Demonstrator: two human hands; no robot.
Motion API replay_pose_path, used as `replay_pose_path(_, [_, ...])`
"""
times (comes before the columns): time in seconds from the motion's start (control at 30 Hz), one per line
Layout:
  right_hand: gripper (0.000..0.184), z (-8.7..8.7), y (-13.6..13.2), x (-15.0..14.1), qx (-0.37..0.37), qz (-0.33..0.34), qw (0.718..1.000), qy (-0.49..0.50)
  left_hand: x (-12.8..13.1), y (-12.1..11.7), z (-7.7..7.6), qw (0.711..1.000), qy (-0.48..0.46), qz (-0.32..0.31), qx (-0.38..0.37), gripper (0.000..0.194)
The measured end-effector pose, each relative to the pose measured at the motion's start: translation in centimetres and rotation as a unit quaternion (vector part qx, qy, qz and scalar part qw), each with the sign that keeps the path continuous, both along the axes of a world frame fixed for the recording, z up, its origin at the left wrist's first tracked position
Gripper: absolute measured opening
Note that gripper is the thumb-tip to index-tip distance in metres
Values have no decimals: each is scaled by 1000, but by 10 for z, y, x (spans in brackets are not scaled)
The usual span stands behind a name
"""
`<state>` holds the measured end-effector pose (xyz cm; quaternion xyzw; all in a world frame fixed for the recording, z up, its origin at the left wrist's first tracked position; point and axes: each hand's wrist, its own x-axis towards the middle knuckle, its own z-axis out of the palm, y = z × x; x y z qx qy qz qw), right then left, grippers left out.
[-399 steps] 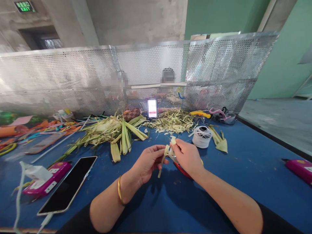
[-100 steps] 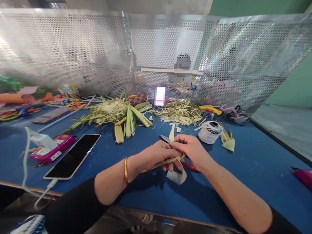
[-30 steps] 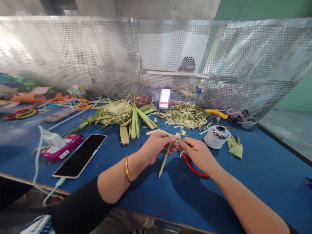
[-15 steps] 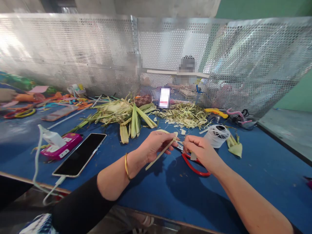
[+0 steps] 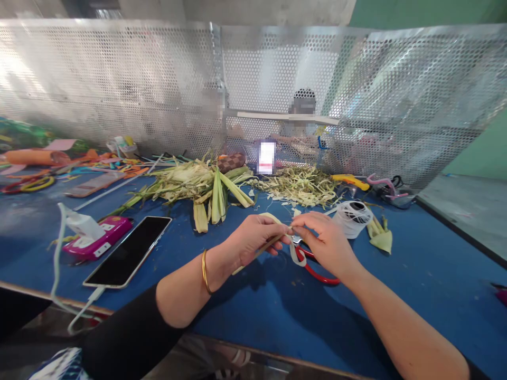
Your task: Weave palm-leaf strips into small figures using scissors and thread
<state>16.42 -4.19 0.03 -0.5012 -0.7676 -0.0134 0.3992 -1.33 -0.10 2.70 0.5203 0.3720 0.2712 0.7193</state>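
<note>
My left hand (image 5: 257,240), with a gold bangle on the wrist, pinches pale corn husk strips (image 5: 299,257) near the middle of the table. One strip end pokes out below the left palm, and another curls down between the hands. My right hand (image 5: 322,237) pinches the same husk piece at the left fingertips; the exact spot is covered by fingers. Red-handled scissors (image 5: 322,278) lie on the table beneath the right hand, blades mostly hidden. A spool of white thread (image 5: 352,219) stands just beyond the right hand.
A heap of corn husks (image 5: 178,182) and a pile of husk shreds (image 5: 304,184) lie at the back, before a perforated metal screen (image 5: 277,68). A phone (image 5: 129,253) and a magenta power strip (image 5: 99,240) are at left. A folded husk (image 5: 381,237) lies right.
Half a second ago the right hand was farther right, apart from the left; now the fingertips meet. The strip below the left hand has swung mostly under the palm, and a loop hangs between the hands.
</note>
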Motion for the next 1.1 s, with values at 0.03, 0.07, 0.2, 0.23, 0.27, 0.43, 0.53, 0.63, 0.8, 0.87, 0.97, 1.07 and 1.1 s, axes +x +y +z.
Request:
replay_pose_path(0.03, [16,1,-1,0,18,-19,1000,-6,0,1,-1,1000,-9,5,-4,13])
replay_pose_path(0.07, [16,2,-3,-1,48,-42,998,-16,0,2,-2,1000,-22,11,-9,15])
replay_pose_path(0.2, [23,9,-12,-11,150,-24,979,-137,1,5,-7,996,-82,32,-33,16])
replay_pose_path(0.23, [23,10,-14,-14,151,9,972,-179,2,6,-8,995,-90,34,-36,17])
replay_pose_path(0.27, [23,10,-15,-16,148,36,964,-216,2,7,-9,994,-95,37,-38,16])
replay_pose_path(0.43, [24,5,-14,-23,138,33,939,-313,4,9,-12,995,-88,35,-31,17])
replay_pose_path(0.53, [23,3,-12,-23,145,28,935,-323,5,9,-12,995,-84,34,-29,18])
replay_pose_path(0.63, [23,2,-12,-22,149,39,938,-312,5,9,-12,995,-85,39,-36,16])
replay_pose_path(0.8, [28,3,-14,-22,141,64,950,-272,5,8,-13,995,-84,49,-39,10])
replay_pose_path(0.87, [29,4,-15,-22,138,76,953,-260,6,8,-13,995,-80,49,-41,8])
replay_pose_path(0.97, [29,5,-15,-22,139,84,954,-251,6,7,-13,995,-79,45,-42,6])
replay_pose_path(1.07, [29,6,-15,-22,144,90,954,-246,5,7,-13,996,-79,33,-34,5])
replay_pose_path(1.1, [29,6,-15,-22,146,92,954,-244,5,7,-13,996,-79,30,-32,5])
